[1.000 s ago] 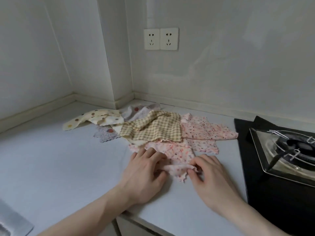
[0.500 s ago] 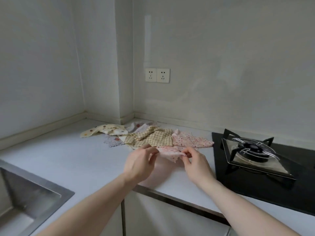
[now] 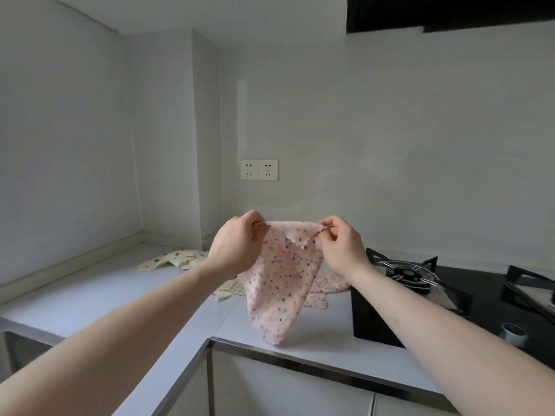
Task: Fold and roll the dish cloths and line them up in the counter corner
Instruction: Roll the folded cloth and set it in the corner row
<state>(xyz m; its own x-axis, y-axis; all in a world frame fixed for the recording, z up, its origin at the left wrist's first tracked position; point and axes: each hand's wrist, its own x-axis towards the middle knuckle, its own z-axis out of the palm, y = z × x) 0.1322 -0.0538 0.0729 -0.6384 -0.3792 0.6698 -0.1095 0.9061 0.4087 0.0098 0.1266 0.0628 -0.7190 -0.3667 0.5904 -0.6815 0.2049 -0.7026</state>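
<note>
A pink dish cloth with small dots (image 3: 280, 283) hangs in the air above the counter's front edge. My left hand (image 3: 237, 244) pinches its top left corner and my right hand (image 3: 341, 244) pinches its top right corner. The cloth droops to a point below. Behind it on the white counter (image 3: 90, 295) lie more cloths: a cream one with brown dots (image 3: 174, 259), a yellow checked one (image 3: 229, 288) partly hidden by my left arm, and another pink one (image 3: 326, 285).
A black gas hob (image 3: 420, 292) with burners fills the counter's right side. A steel sink edge (image 3: 18, 337) shows at the lower left. Two wall sockets (image 3: 259, 170) sit above the corner. A dark hood (image 3: 450, 10) hangs at the top right.
Both hands took the pink dotted cloth from the pile and lifted it off the counter; it now hangs spread between them. The view has tilted upward.
</note>
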